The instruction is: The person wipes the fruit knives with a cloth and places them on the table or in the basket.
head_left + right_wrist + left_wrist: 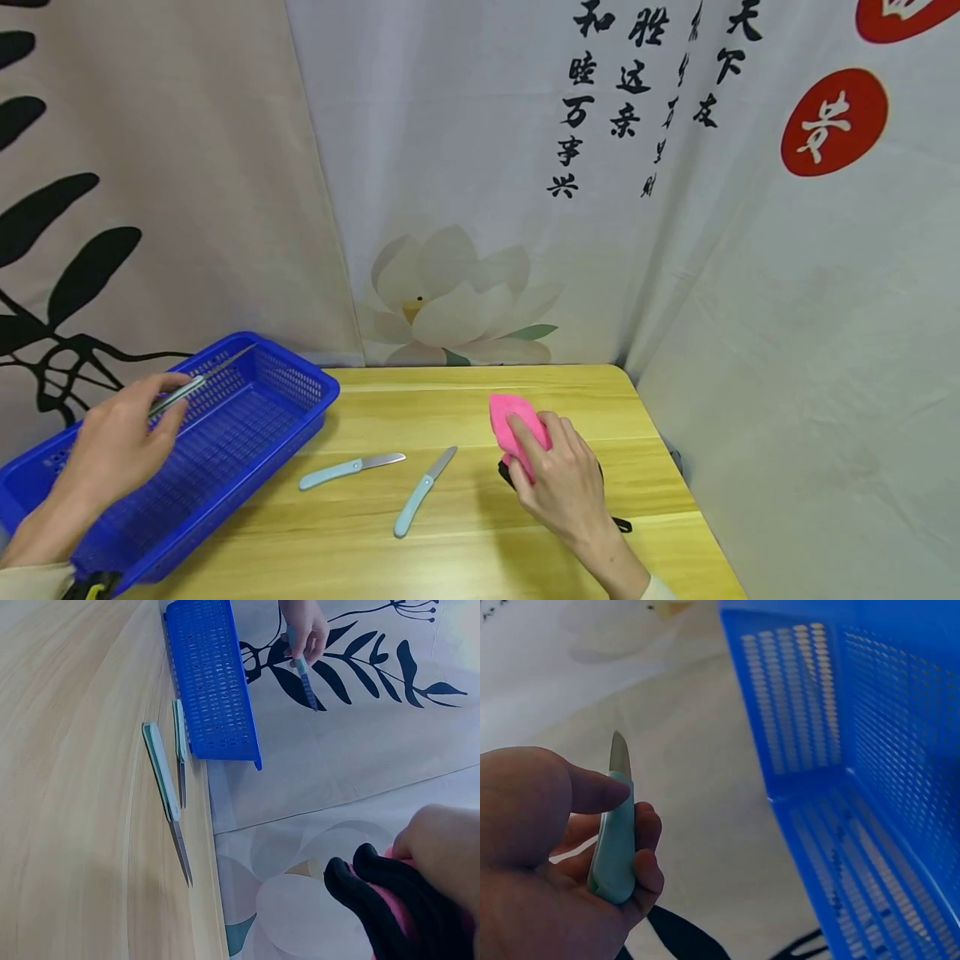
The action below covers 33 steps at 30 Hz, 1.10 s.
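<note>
My left hand (120,442) pinches a small knife (615,844) by its light blue-green handle, thumb along the top and blade pointing away. In the head view this knife overlaps the far side of the blue basket (258,492). Over the right part of the table, my right hand (564,483) grips a soft pink piece (503,409) with thick black edging (401,919); what kind of item it is I cannot tell. Between the hands, one knife (330,475) lies beside the basket and another knife (414,503) lies slanted to its right.
The yellow wood-grain table (390,408) ends at a printed curtain (465,150) behind and on the right. A black loop (622,525) shows beside my right wrist. At the lower left, a black and yellow item (94,588) sits by the basket's near corner.
</note>
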Available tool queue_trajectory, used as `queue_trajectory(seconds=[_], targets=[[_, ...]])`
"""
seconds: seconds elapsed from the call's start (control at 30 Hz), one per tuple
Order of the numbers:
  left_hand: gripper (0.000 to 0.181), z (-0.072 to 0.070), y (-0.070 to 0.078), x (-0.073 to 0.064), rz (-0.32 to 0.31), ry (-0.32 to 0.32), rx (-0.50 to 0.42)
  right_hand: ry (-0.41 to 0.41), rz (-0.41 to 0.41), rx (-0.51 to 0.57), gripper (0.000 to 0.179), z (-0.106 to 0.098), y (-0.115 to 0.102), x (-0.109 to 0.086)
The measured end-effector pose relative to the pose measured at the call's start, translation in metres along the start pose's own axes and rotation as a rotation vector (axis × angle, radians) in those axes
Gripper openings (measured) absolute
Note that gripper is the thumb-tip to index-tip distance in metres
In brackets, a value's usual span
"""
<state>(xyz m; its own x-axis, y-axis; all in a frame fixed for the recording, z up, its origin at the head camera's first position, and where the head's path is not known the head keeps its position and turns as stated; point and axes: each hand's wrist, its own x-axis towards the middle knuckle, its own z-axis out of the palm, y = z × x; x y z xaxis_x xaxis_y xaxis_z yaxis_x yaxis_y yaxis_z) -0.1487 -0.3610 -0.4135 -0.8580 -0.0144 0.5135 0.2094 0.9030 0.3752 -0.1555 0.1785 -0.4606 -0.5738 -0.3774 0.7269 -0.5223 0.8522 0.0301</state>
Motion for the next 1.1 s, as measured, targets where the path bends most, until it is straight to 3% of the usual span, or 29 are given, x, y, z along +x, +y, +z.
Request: queue_trajectory(seconds=[0.23,0.43,0.6,0.87,1.1], targets=[[0.038,0.005,-0.027,-0.002,-0.046,-0.129,0.010,-0.003,0.002,0.008,0.050,0.001,0.001,-0.001],[0.050,0.012,-0.033,-0.005,-0.058,-0.126,0.030,-0.003,0.004,0.009,0.049,0.001,0.002,-0.001],[0.074,0.017,-0.025,-0.002,-0.085,-0.125,0.066,-0.002,0.003,0.008,0.049,0.002,0.003,-0.001],[0.099,0.023,-0.006,-0.002,-0.071,-0.215,0.039,-0.003,0.005,0.012,0.049,0.002,0.003,-0.002],[0.101,0.035,0.032,-0.003,-0.006,-0.255,0.052,0.003,0.016,0.036,0.051,0.000,0.007,-0.004]])
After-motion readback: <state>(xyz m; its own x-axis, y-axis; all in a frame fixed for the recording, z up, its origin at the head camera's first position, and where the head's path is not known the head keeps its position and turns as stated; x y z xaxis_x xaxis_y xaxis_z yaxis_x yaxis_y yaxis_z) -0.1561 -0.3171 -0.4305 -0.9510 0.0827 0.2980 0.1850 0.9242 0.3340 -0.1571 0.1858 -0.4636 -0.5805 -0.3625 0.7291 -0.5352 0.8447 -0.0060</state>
